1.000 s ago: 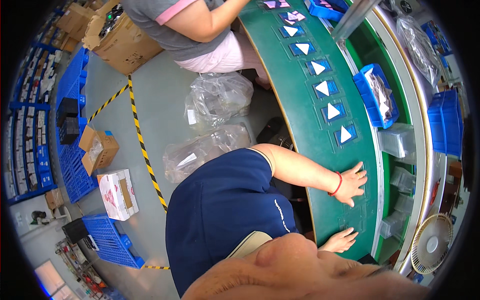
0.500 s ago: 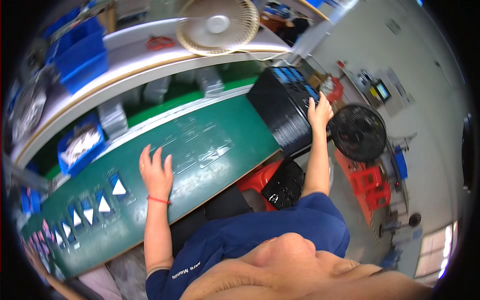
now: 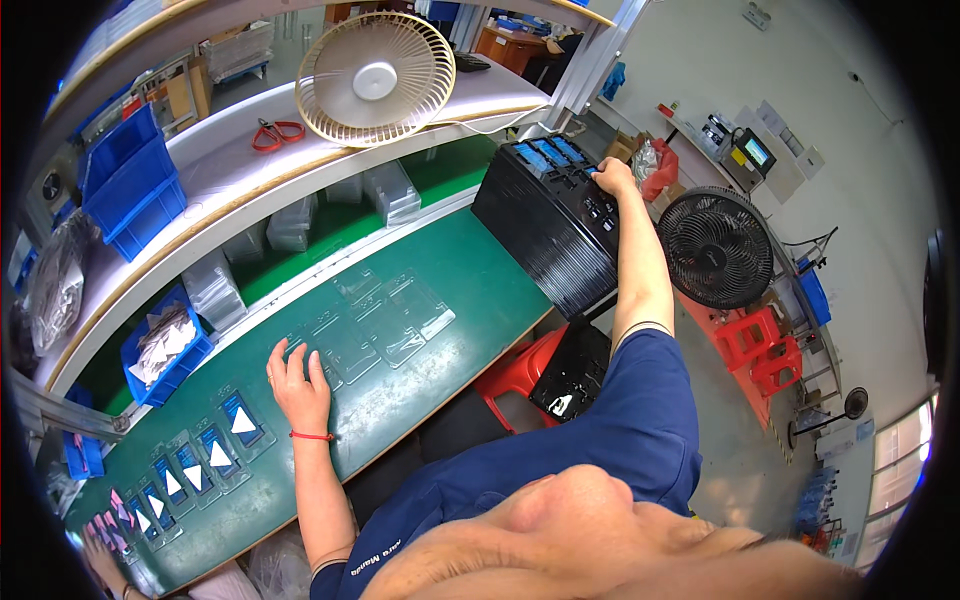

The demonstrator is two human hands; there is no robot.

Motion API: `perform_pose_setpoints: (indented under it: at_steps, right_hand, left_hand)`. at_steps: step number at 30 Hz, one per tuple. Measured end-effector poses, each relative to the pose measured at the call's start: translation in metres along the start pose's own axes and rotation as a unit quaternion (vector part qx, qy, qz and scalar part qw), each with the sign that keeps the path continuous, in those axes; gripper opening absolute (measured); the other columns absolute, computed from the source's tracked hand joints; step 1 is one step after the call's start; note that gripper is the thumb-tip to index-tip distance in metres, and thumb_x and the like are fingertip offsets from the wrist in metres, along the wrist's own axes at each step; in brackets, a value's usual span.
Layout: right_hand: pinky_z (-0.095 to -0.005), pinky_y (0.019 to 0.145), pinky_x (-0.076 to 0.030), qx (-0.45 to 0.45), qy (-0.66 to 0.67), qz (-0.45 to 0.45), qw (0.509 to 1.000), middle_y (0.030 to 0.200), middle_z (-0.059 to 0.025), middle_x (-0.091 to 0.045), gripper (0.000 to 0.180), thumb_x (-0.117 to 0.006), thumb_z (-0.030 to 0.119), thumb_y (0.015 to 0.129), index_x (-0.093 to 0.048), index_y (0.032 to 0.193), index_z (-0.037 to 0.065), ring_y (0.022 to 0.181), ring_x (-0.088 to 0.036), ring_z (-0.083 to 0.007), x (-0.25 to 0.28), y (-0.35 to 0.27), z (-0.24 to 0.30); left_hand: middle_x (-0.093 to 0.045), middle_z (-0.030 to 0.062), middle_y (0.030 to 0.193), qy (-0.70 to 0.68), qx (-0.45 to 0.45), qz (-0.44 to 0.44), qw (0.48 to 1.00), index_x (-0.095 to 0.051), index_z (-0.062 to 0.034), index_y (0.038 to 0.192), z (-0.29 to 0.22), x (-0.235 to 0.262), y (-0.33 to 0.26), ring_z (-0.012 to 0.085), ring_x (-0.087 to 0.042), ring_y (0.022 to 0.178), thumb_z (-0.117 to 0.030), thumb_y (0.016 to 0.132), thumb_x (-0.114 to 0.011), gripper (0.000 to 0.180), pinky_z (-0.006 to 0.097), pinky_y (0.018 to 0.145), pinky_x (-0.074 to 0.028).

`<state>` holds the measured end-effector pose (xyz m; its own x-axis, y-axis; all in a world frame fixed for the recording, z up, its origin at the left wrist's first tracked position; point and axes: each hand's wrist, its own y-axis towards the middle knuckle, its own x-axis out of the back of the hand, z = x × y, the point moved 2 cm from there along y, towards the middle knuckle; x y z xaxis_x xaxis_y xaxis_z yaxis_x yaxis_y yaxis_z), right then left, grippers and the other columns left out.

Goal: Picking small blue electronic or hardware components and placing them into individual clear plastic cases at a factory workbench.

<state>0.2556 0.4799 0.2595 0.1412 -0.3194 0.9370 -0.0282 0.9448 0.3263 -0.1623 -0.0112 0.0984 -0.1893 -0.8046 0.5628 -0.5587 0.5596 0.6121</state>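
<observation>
My left hand (image 3: 300, 385) hovers over or rests on the green table (image 3: 490, 270), its fingers spread and nothing in them. Beside it lie several clear plastic blister trays (image 3: 345, 345), apparently unfilled. My right hand (image 3: 613, 176) reaches to the top of a tall stack of black trays (image 3: 545, 235). Its fingers are pinched together at the edge of the top tray, and what they hold is hidden. Blue flat pieces (image 3: 555, 152) sit in that tray's pockets. Left of my left hand, clear blisters hold blue flat pieces with white triangles (image 3: 243, 422) in a row.
Another person's hand (image 3: 100, 560) is at the far left, near pink pieces (image 3: 115, 520). A blue bin (image 3: 165, 345) holds pale slips. On the shelf stand a fan (image 3: 375, 80), red scissors (image 3: 278, 135) and blue bins (image 3: 135, 190). A black fan (image 3: 715, 245) stands right.
My right hand has drawn in to the top tray, and its fingers have closed there. My left hand stays spread by the blisters. The whole view has shifted slightly.
</observation>
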Motion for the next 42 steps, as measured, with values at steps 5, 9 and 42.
perform_pose_setpoints:
  at_steps: [5, 9, 42]
  right_hand:
    - [-0.0490, 0.103, -0.032, -0.071, 0.086, 0.128, 0.986, 0.127, -0.0100, -0.059, 0.052, -0.074, 0.040, 0.075, -0.061, 0.118, 0.014, 0.123, -0.050, -0.0281, -0.014, 0.057, -0.089]
    - [-0.0523, 0.103, -0.030, -0.059, -0.004, 0.093, 0.994, 0.129, -0.0127, -0.056, 0.046, -0.059, 0.042, 0.087, -0.059, 0.120, 0.011, 0.123, -0.050, -0.0306, 0.002, 0.050, -0.011]
    - [-0.0550, 0.105, -0.027, 0.064, 0.122, 0.181, 0.974, 0.132, -0.0160, -0.054, 0.097, -0.078, 0.063, 0.056, -0.053, 0.127, 0.001, 0.122, -0.051, -0.0303, -0.029, 0.073, 0.057]
  left_hand:
    - [-0.056, 0.0191, 0.116, -0.025, -0.013, 0.008, 1.000, -0.066, -0.0006, 0.095, -0.006, -0.016, 0.011, 0.0357, -0.053, 0.106, -0.011, 0.081, -0.066, 0.017, 0.043, 0.090, -0.044]
    - [-0.056, 0.0191, 0.114, 0.003, 0.007, 0.009, 1.000, -0.066, -0.0007, 0.093, 0.002, -0.008, 0.002, 0.0356, -0.054, 0.104, -0.009, 0.080, -0.066, 0.016, 0.043, 0.090, -0.044]
    - [-0.060, 0.0163, 0.104, -0.008, -0.007, -0.038, 0.999, -0.067, -0.0002, 0.085, 0.011, -0.011, 0.010, 0.0317, -0.057, 0.094, -0.007, 0.080, -0.064, 0.008, 0.040, 0.083, -0.046]
